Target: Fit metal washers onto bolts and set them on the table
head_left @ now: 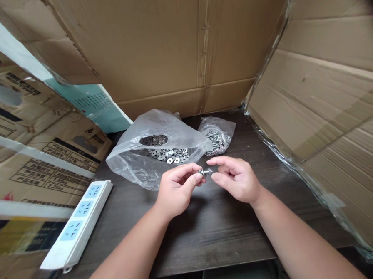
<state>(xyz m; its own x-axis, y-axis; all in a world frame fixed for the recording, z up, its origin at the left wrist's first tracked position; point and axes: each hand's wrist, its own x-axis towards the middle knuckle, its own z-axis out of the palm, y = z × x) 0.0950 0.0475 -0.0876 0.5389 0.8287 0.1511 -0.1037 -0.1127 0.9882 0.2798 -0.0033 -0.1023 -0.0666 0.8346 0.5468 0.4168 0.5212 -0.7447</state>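
Between the thumb and fingers of my left hand (181,185) is a small metal bolt (206,172), lying roughly sideways, with a washer and what looks like a nut on it. Its free end points right, towards my right hand (237,178). The thumb and index finger of that hand are parted around the bolt's end, with a gap at the index finger; whether the thumb touches cannot be made out. Just beyond my hands lies a clear plastic bag (127,153) with many flat washers (171,155) inside. Right of it, a smaller plastic bag (228,127) contains bolts (216,140).
A white power strip (90,217) lies at the left of the dark wooden table (223,241). Cardboard walls (156,45) enclose the back and both sides. A teal printed sheet (94,104) shows at the back left. The table's front edge is close to my forearms.
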